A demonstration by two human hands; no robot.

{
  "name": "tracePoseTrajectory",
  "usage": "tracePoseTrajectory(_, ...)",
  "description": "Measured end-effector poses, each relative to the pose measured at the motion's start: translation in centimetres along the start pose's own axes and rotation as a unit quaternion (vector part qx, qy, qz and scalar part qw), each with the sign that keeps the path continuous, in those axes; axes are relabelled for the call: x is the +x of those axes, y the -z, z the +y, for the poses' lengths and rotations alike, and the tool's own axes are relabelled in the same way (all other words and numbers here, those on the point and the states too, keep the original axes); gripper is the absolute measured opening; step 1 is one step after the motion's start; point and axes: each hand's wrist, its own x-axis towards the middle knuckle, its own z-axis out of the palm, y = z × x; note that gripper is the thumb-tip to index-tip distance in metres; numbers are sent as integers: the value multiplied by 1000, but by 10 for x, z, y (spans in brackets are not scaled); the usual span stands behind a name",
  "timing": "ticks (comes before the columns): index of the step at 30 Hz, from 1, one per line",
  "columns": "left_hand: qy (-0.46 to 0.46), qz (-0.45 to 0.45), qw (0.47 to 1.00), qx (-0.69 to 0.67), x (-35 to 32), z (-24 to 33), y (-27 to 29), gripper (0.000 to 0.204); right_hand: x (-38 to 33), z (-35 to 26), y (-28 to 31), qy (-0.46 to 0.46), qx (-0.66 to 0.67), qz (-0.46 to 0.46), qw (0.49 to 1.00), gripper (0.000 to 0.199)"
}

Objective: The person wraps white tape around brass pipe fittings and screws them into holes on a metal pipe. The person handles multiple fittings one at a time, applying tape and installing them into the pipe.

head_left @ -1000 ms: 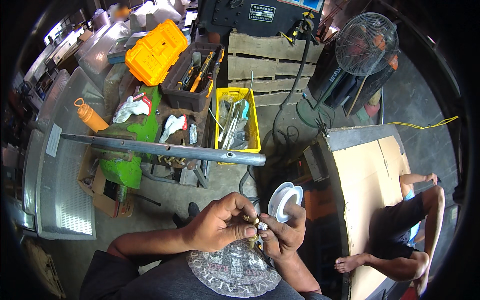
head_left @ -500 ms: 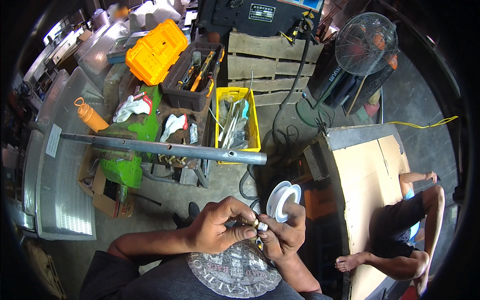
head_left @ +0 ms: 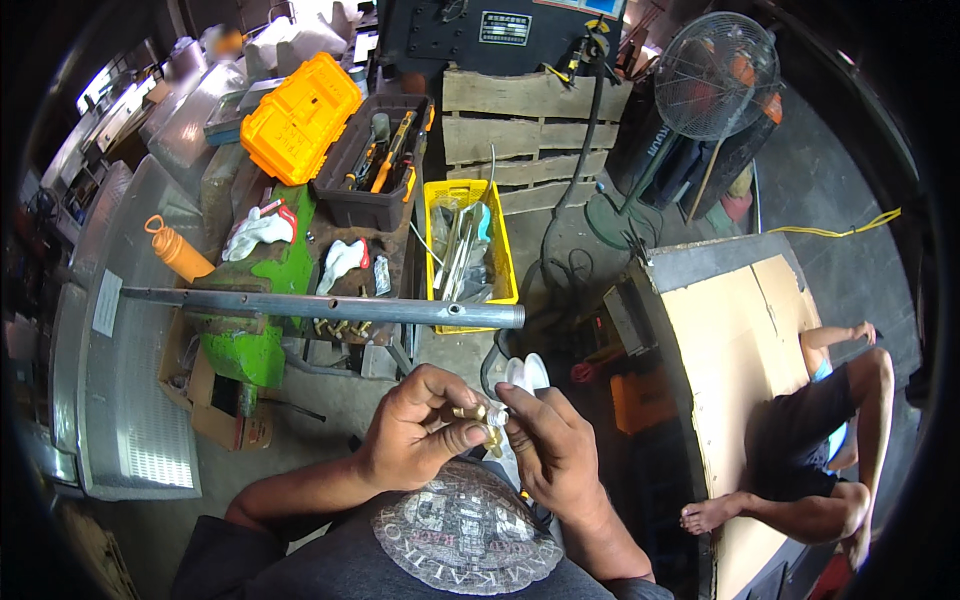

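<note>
Concrete floor (head_left: 450,350) and a crowded workshop make the background of the single head view: on the left, a long grey pipe (head_left: 390,310) lies across a green vise (head_left: 240,357), beside an open toolbox (head_left: 365,210), and on the right another person (head_left: 800,440) is on a sheet of cardboard (head_left: 735,350). Near the chest, between the 2 hands, is a brass fitting (head_left: 494,441). The left hand (head_left: 415,430) grasps it between thumb and fingers; the right hand (head_left: 555,440) has its fingertips closed at the white tape (head_left: 499,412) on the fitting's end. A white spool (head_left: 527,372) shows just behind the right fingers, but how it is carried is hidden. I judge the step to be wrapping tape on this end; the next move calls for a steady left grip and tape kept tight. The fitting's long axis seems to run roughly left to right, its taped end pointing to the right hand, and 1 brass branch points down toward the chest.
</note>
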Motion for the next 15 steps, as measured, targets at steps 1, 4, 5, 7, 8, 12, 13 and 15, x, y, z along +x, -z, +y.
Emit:
tracePoseTrajectory(1, -4, -2, 1000, 11, 0, -2, 3, 29, 0, 1, -1, 8, 4, -2, 1000, 29)
tracePoseTrajectory(4, -6, -6, 999, 50, 0, -3, 6, 28, 0, -3, 2, -27, 11, -29, 999, 28)
tracePoseTrajectory(5, -12, -9, 998, 56, 0, -4, 6, 28, 0, -2, 2, -32, 15, -30, 999, 28)
tracePoseTrajectory(7, -10, -3, 997, 78, 1, -4, 6, 30, 1, 1, 0, -40, 22, -34, 998, 29)
tracePoseTrajectory(8, -2, 6, 996, 93, 3, -4, 7, 32, 2, 2, 0, -53, 28, -40, 997, 31)
tracePoseTrajectory(12, 24, 7, 995, 101, 10, -9, 15, 38, 3, 5, 2, -126, 38, -82, 988, 37)
tracePoseTrajectory(13, 44, 7, 994, 96, 10, -7, 14, 32, 3, 5, 3, -151, 37, -97, 983, 39)
tracePoseTrajectory(15, 33, -16, 988, 153, 13, -6, 14, 28, 4, 10, 2, -150, 26, -102, 983, 41)
